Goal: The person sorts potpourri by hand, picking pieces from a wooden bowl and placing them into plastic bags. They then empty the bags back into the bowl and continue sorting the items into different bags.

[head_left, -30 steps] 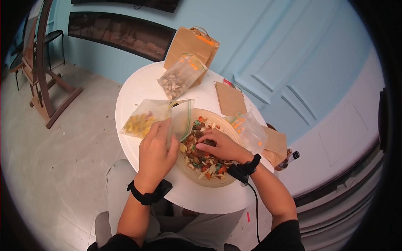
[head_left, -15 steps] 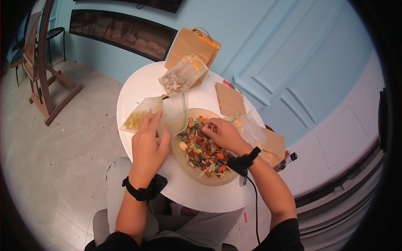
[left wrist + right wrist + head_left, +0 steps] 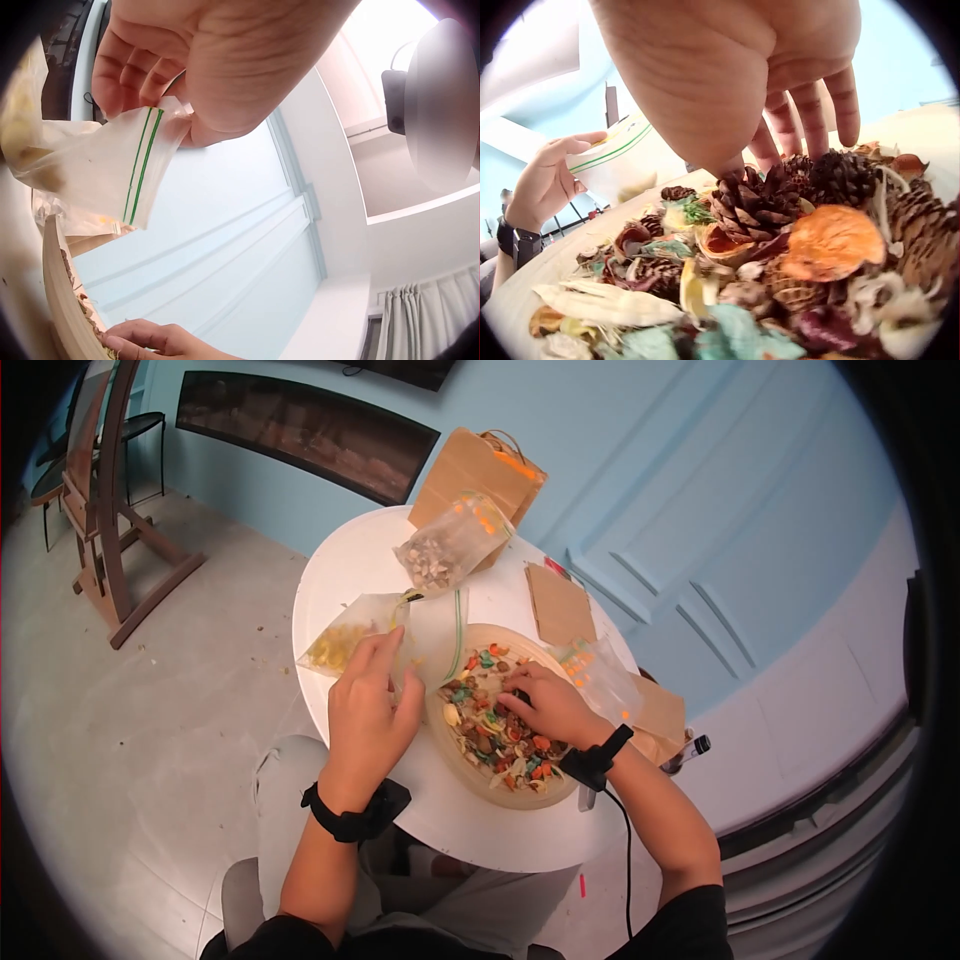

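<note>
Easel [image 3: 107, 560] at far left, top cut off by the frame edge; dark stool [image 3: 145, 428] behind it, partly hidden. White table [image 3: 345, 555] next. Zip bag [image 3: 340, 648] with yellow pieces on table's left side, contents blurry through the plastic, part covered by the left hand [image 3: 372, 720]. Left hand pinches the bag near its green-striped edge, thumb and fingers on the plastic; some fingertips hidden. Paper bag [image 3: 450, 472] at far side, front partly blocked by another zip bag [image 3: 432, 565] of pale pieces, exact kind unclear. Round bowl [image 3: 465, 772] right of the yellow bag, holding dried mix [image 3: 500, 748]: pinecones, orange and teal bits, pale pods. Right hand [image 3: 552, 705] over the bowl, fingers down at a pinecone [image 3: 754, 208]; thumb tip hidden behind palm in right wrist view, can't tell if it grasps or only touches. Brown folded paper [image 3: 560, 605] far right of bowl. Clear bag [image 3: 607, 685] with orange marks just right, near brown paper [image 3: 660, 718]; black-capped item [image 3: 692, 751] beyond, mostly hidden, unidentifiable.
</note>
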Motion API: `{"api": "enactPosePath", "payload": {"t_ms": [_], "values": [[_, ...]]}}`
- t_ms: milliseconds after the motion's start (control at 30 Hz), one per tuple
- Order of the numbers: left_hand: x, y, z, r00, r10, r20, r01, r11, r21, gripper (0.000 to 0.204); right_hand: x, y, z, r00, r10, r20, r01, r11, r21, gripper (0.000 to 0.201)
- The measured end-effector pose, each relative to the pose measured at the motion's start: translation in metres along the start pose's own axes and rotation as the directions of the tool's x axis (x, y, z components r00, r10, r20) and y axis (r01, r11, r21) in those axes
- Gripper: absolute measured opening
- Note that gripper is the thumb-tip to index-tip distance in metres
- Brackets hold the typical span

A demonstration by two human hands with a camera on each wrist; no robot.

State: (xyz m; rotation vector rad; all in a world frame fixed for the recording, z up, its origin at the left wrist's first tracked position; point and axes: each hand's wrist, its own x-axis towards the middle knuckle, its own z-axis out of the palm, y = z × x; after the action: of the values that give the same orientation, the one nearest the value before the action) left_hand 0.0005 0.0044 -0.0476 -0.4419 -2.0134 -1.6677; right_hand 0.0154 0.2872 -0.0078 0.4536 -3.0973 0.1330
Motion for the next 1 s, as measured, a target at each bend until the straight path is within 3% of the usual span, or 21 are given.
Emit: {"api": "enactPosePath", "payload": {"t_ms": [167,267,467,567,667,767,900,1000], "values": [[0.001,0.001,0.002,1.000,0.007,0.008,-0.007,1.000,0.000,0.042,-0.009,0.015,-0.007,0.986,0.156,0.060,-0.149,0.982,-0.112,0.031],[0.001,0.002,0.002,1.000,0.012,-0.012,-0.012,1.000,0.004,0.042,-0.005,0.013,-0.012,0.992,0.129,0.011,-0.128,0.988,-0.092,0.030],[0.002,0.004,0.002,1.000,-0.008,-0.014,0.008,1.000,0.001,0.042,0.005,-0.010,-0.009,0.998,0.061,0.019,-0.064,0.980,0.187,0.030],[0.002,0.006,0.005,1.000,-0.010,0.007,0.010,1.000,0.003,0.042,0.012,-0.028,-0.005,0.996,-0.085,-0.008,0.086,0.991,0.101,0.032],[0.001,0.007,0.003,1.000,-0.013,0.016,0.012,1.000,0.018,0.042,0.015,-0.022,0.007,0.989,-0.027,0.148,0.015,0.996,0.087,0.031],[0.002,0.002,0.001,1.000,0.009,-0.006,-0.009,0.999,0.042,0.041,0.015,-0.017,-0.001,0.989,0.058,0.135,-0.070,0.994,0.085,0.028],[0.001,-0.005,0.004,0.999,0.046,-0.028,-0.045,0.997,0.062,0.039,0.009,0.005,-0.009,0.982,0.185,-0.028,-0.176,0.964,0.199,0.027],[0.001,-0.004,0.006,0.999,0.043,-0.013,-0.042,0.998,0.048,0.039,0.000,0.014,-0.015,0.958,0.287,-0.026,-0.271,0.929,0.251,0.026]]}}
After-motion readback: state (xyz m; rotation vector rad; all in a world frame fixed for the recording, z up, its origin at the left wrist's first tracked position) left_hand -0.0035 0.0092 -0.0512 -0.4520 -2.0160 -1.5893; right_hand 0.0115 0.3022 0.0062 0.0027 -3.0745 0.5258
